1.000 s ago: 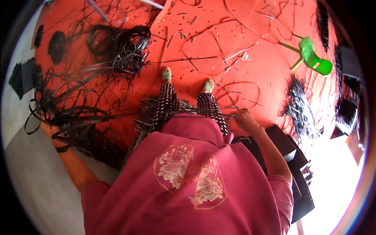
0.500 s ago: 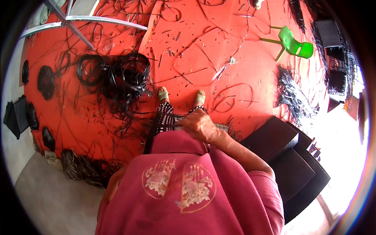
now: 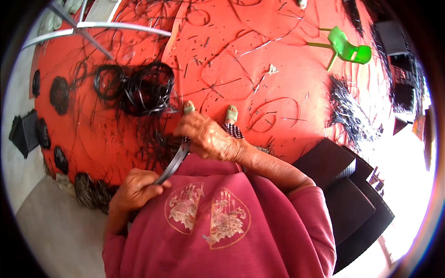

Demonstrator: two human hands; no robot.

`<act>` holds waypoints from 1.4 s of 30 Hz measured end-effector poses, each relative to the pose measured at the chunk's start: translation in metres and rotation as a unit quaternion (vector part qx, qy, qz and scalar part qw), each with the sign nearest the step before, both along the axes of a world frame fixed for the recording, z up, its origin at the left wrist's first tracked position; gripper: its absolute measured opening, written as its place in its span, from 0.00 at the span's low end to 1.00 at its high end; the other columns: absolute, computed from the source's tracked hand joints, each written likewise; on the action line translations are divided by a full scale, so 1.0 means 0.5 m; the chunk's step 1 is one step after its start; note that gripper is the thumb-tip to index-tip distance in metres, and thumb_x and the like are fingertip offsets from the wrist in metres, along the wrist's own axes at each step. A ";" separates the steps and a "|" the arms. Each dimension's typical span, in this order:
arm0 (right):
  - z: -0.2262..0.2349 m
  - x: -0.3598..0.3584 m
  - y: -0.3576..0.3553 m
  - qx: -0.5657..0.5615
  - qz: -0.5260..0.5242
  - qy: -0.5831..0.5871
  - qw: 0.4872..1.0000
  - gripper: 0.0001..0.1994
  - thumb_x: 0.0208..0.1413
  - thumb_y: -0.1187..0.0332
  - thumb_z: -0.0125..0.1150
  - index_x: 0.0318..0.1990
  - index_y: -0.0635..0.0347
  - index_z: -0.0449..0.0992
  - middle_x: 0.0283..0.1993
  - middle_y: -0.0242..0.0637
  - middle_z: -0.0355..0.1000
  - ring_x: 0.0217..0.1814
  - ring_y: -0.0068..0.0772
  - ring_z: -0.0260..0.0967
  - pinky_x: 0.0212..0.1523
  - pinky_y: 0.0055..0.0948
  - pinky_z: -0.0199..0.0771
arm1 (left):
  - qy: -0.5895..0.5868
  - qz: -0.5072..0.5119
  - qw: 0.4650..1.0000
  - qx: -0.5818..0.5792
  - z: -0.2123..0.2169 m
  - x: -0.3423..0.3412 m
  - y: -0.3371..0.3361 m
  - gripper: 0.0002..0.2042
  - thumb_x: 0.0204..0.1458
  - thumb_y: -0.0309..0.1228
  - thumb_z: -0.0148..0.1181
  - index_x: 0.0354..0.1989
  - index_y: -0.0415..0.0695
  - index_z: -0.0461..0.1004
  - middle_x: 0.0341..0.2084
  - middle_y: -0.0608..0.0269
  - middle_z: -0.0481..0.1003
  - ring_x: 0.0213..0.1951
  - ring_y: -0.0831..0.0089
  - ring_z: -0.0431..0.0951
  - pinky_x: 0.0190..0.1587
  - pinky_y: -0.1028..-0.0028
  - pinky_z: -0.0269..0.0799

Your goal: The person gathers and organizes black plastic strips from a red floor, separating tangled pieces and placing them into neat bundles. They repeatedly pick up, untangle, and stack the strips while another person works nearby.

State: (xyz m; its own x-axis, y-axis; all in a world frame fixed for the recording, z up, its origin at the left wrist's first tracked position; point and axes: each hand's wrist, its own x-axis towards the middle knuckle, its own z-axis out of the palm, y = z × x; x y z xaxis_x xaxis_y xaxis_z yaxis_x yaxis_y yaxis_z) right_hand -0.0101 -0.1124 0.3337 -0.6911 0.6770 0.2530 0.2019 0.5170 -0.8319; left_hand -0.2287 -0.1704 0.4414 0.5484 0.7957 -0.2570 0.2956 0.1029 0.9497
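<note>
My left hand [image 3: 138, 189], in front of my red top at the lower left, is closed with thumb and fingers on a flat, dark grey strip [image 3: 172, 165]. The strip slants up and to the right from there in a slight curve. Its upper end goes under my right hand [image 3: 208, 136], whose fingers are bent over it; their tips are partly hidden. Between my hands and the coil of black strips [image 3: 147, 88] on the red floor lie loose strands.
A green child's chair [image 3: 347, 48] lies tipped over at the upper right. Bundled dark strips [image 3: 347, 106] spread below it. Black woven furniture [image 3: 333, 194] stands close by my right arm. Metal bars [image 3: 120, 28] cross the upper left. Scraps litter the red floor [image 3: 278, 83].
My left hand has come up into view at the lower left. My right hand has moved left and a little upward, and the grey strip now shows between both hands.
</note>
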 end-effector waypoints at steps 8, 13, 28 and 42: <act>-0.193 0.229 -0.130 -0.507 -0.175 0.123 0.835 0.10 0.56 0.64 0.47 0.40 0.58 0.71 0.28 0.30 0.69 0.31 0.21 0.64 0.29 0.24 0.66 | 0.215 0.082 0.958 0.174 0.078 -0.042 -0.001 0.15 0.39 0.38 0.64 0.27 0.38 0.72 0.16 0.60 0.71 0.16 0.69 0.69 0.20 0.73 0.63; -0.237 0.719 -0.119 -0.346 -0.481 -0.085 0.801 0.15 0.52 0.62 0.45 0.43 0.57 0.71 0.23 0.26 0.62 0.23 0.17 0.61 0.20 0.20 0.61 | 0.306 0.087 0.944 -0.091 -0.127 -0.097 -0.087 0.08 0.44 0.29 0.60 0.26 0.36 0.72 0.16 0.59 0.68 0.21 0.73 0.67 0.26 0.74 0.61; -0.103 0.787 -0.056 -0.026 -0.190 -0.409 0.892 0.22 0.51 0.71 0.51 0.55 0.63 0.60 0.55 0.47 0.59 0.59 0.41 0.53 0.56 0.37 0.58 | 0.082 0.209 0.958 -0.180 -0.264 0.036 -0.189 0.08 0.47 0.30 0.58 0.30 0.37 0.73 0.19 0.66 0.69 0.24 0.81 0.67 0.26 0.77 0.62; 0.029 0.521 0.108 -0.266 -0.271 -0.299 0.875 0.09 0.50 0.67 0.50 0.21 0.59 0.66 0.16 0.24 0.56 0.19 0.16 0.53 0.18 0.19 0.52 | 0.130 0.176 0.976 -0.006 -0.407 0.128 -0.189 0.09 0.46 0.36 0.57 0.29 0.42 0.72 0.20 0.55 0.71 0.24 0.58 0.73 0.27 0.63 0.64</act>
State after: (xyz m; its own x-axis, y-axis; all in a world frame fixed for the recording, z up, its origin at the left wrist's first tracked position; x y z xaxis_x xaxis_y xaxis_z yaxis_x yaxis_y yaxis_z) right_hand 0.2504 -0.0585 0.3480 -0.1333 0.8585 -0.4951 0.7797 -0.2176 -0.5871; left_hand -0.1649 -0.2647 0.2379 0.1573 0.9191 -0.3613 0.4712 0.2516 0.8453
